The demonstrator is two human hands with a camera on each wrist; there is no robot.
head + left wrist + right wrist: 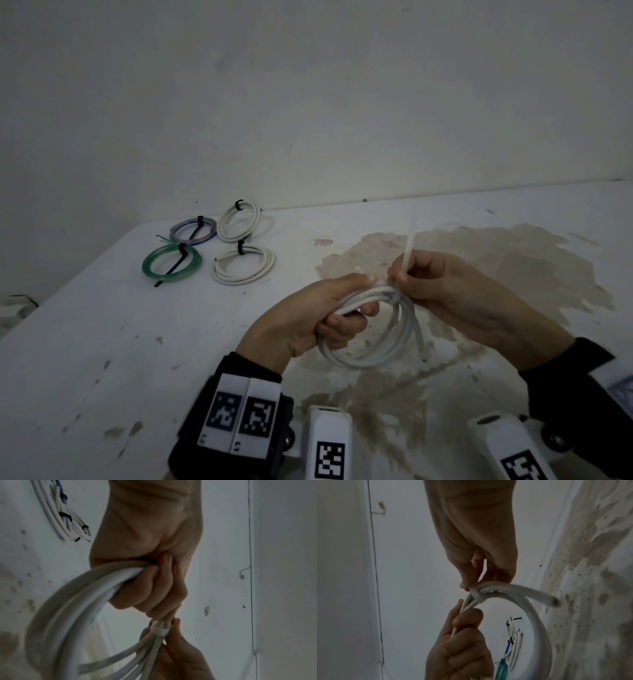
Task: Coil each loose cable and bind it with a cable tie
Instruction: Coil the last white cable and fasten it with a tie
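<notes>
Two hands working one coil: left hand (308,318) curling round a white, round-sheathed cable wound into a few loops (376,342), fingers wrapped over the bundled strands at the coil's upper left and holding it just above the stained white tabletop (102,342). Right hand (455,291) sitting just beside that grip, on the far side of the bundle, pinching a pale translucent plastic cable tie (409,246) between thumb and fingertips, its free tail sticking up and away from the pinch. Circling all the strands in the left wrist view, the tie's band (160,631), lying right below the left-hand fingers (154,588) and touching the right-hand fingertips. Hanging below and to the right of both grips, the rest of the loop, with one cut cable end (554,602) jutting outward past the band. Lying well away from the grips, far to the left on the table, four bundles bound with black ties: two white coils (245,267), one green coil (171,263) and one bluish-grey coil (193,229).
</notes>
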